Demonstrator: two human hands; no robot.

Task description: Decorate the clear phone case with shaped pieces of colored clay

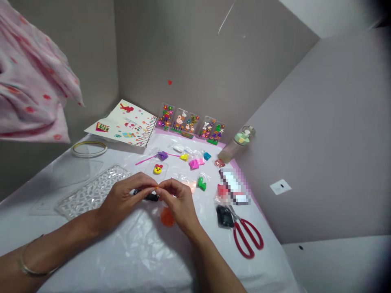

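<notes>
My left hand [124, 197] and my right hand [181, 201] meet over the middle of the table, fingertips pinched together. Between them shows a tiny bit of orange modelling clay [157, 187]; its shape is mostly hidden by the fingers. Below my right hand lies a larger orange clay lump [167, 217], partly covered by that hand. Just beyond the fingertips, a yellow clay face with red on top [158, 169] sits on a clear phone case [163, 176]. A black object [152, 196] lies partly hidden behind my hands.
Several bagged clay pieces, including purple [163, 155], green [202, 183] and black [225, 216], lie around. Red-handled scissors [248, 236] rest at right, near a bottle [232, 149]. A textured clear tray [94, 191] is at left. Decorated cases [166, 116] lean against the wall.
</notes>
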